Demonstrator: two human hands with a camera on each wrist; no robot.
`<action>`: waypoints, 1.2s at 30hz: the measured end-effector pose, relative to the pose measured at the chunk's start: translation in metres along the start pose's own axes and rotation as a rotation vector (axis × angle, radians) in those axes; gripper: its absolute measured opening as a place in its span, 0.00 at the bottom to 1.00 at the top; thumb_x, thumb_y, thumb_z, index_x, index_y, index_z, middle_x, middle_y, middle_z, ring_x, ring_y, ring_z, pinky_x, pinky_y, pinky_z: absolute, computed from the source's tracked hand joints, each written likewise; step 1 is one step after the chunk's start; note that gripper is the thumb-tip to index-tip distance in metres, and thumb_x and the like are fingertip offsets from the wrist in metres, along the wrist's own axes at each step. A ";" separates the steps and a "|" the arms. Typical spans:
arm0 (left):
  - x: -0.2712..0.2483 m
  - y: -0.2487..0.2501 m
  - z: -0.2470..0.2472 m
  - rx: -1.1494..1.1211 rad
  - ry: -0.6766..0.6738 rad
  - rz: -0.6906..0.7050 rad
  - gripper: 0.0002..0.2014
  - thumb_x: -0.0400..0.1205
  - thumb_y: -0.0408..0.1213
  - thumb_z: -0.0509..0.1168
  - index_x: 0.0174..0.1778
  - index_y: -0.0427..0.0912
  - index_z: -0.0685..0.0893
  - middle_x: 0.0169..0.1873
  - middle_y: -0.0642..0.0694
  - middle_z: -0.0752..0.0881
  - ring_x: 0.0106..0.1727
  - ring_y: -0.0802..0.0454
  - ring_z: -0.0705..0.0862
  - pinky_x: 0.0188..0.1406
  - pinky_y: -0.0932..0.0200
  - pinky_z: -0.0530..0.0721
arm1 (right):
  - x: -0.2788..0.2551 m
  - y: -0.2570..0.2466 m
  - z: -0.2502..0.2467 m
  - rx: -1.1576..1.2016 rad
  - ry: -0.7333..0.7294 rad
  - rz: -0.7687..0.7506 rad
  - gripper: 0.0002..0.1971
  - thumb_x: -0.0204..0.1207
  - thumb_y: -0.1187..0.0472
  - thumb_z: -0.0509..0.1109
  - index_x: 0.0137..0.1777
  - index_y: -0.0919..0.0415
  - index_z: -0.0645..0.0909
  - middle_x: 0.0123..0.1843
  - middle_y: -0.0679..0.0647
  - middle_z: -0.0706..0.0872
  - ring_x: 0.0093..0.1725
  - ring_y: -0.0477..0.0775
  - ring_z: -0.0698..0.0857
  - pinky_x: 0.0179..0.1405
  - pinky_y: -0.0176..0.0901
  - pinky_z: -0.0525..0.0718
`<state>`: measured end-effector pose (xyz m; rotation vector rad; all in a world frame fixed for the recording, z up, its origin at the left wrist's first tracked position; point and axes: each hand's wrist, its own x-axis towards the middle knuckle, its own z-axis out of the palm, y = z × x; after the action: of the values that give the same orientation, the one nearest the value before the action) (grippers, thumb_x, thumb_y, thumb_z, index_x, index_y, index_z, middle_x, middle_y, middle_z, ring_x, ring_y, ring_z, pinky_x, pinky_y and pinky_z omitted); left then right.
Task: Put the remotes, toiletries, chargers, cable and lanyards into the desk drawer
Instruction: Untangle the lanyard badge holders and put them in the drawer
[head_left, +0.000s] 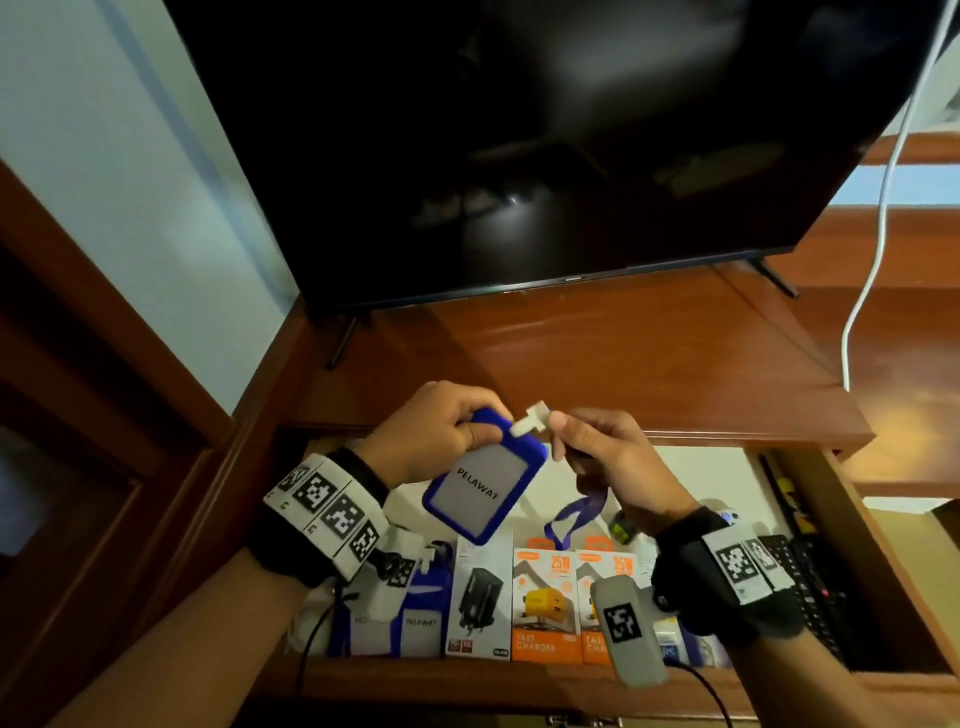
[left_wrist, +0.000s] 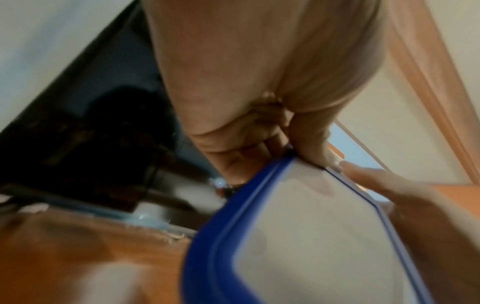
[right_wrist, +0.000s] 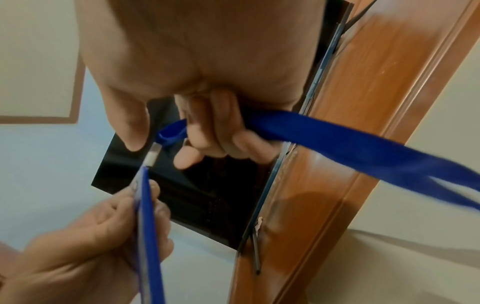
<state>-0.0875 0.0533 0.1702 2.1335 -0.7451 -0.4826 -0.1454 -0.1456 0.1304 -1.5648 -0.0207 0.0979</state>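
My left hand (head_left: 447, 431) grips the top of a blue badge holder (head_left: 483, 480) marked PELAWAT, held tilted above the open desk drawer (head_left: 519, 680). In the left wrist view the thumb and fingers pinch the badge holder (left_wrist: 298, 236) at its upper edge. My right hand (head_left: 597, 452) holds the lanyard's blue strap (right_wrist: 337, 139), with the white clip (head_left: 530, 418) between the two hands. The strap (head_left: 576, 514) hangs down in a loop toward the drawer. Fingers of the right hand curl round the strap in the right wrist view.
Inside the drawer lie more blue badge holders (head_left: 415, 618), a black charger box (head_left: 480, 597), two orange charger boxes (head_left: 545, 603) and black remotes (head_left: 810, 577) at the right. A television (head_left: 519, 130) stands on the wooden desk top (head_left: 597, 353). A white cable (head_left: 878, 234) hangs at the right.
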 end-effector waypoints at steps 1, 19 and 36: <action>-0.002 -0.004 0.000 -0.105 0.088 -0.018 0.07 0.82 0.31 0.63 0.45 0.47 0.83 0.42 0.44 0.87 0.46 0.47 0.86 0.44 0.52 0.85 | 0.000 0.000 0.005 0.012 0.023 -0.035 0.21 0.73 0.48 0.69 0.36 0.71 0.76 0.20 0.47 0.64 0.20 0.47 0.59 0.22 0.40 0.56; -0.015 -0.018 -0.052 0.068 -0.355 -0.110 0.26 0.74 0.33 0.74 0.66 0.53 0.75 0.59 0.54 0.81 0.57 0.59 0.82 0.51 0.62 0.85 | 0.002 -0.007 0.038 -0.192 -0.395 0.184 0.05 0.80 0.59 0.67 0.49 0.60 0.82 0.38 0.51 0.90 0.36 0.49 0.88 0.32 0.36 0.84; -0.025 -0.058 -0.007 -0.563 0.270 -0.272 0.08 0.81 0.30 0.64 0.52 0.41 0.86 0.46 0.39 0.89 0.42 0.46 0.87 0.40 0.57 0.82 | -0.002 0.046 0.057 0.360 -0.186 0.162 0.28 0.66 0.38 0.74 0.45 0.67 0.79 0.26 0.49 0.60 0.23 0.44 0.57 0.21 0.37 0.56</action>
<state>-0.0824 0.1030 0.1308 1.7185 -0.1360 -0.4668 -0.1544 -0.0891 0.0851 -1.1920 -0.0208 0.3556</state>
